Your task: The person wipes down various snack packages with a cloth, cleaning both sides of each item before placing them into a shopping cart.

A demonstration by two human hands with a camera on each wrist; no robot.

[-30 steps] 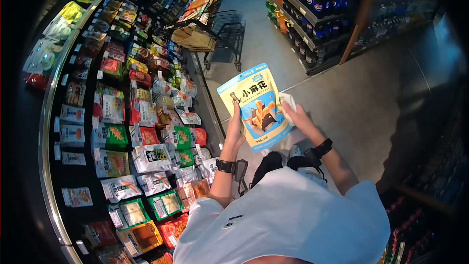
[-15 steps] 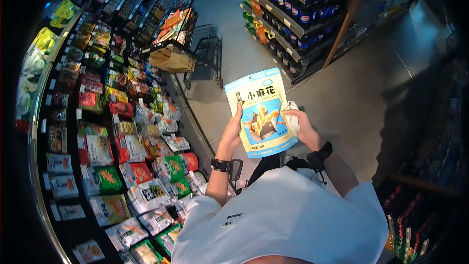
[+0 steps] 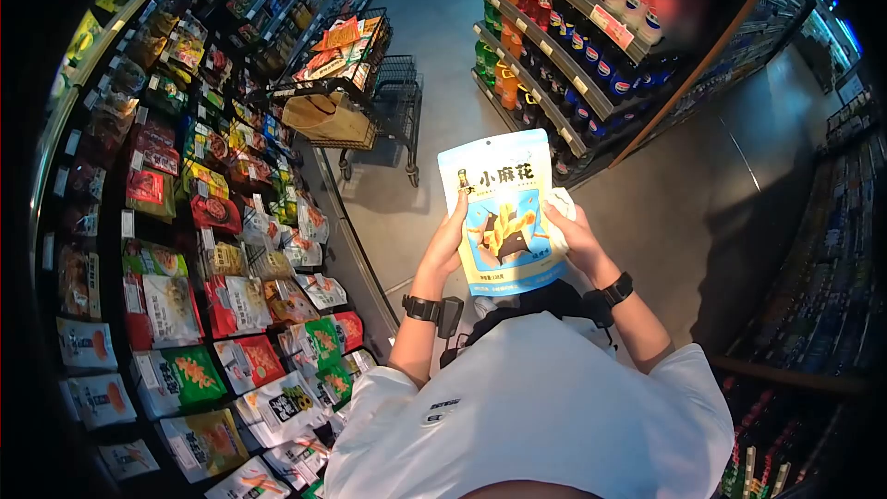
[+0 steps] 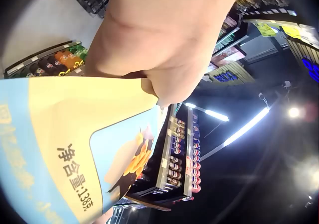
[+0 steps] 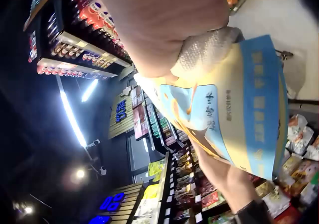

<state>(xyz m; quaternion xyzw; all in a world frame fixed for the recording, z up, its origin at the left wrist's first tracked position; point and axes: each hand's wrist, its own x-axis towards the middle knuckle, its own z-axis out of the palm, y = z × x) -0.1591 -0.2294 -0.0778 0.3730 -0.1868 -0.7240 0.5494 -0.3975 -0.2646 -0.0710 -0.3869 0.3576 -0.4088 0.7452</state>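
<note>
A blue and cream snack bag (image 3: 504, 222) with twisted dough snacks pictured on its front is held up before the chest, printed side toward the head camera. My left hand (image 3: 443, 248) grips its left edge, thumb on the front face. On the opposite edge, my right hand (image 3: 586, 245) pinches the bag, with a crumpled white dimpled tissue (image 5: 207, 50) tucked between palm and bag. The left wrist view shows the bag's lower front (image 4: 55, 134) close up beneath the left hand (image 4: 154, 40). Fingers behind the bag are hidden.
Sloping shelves of packaged snacks (image 3: 166, 300) run along the left. A shopping cart (image 3: 393, 102) with a brown paper bag (image 3: 328, 120) and packets stands ahead in the aisle. A drinks shelf (image 3: 573, 46) with bottles rises ahead to the right, and dark shelving (image 3: 813, 259) lines the far right.
The bag has straightened from a tilt and shifted slightly right, still in both hands. The head view has turned, so shelves and cart sit differently in the picture.
</note>
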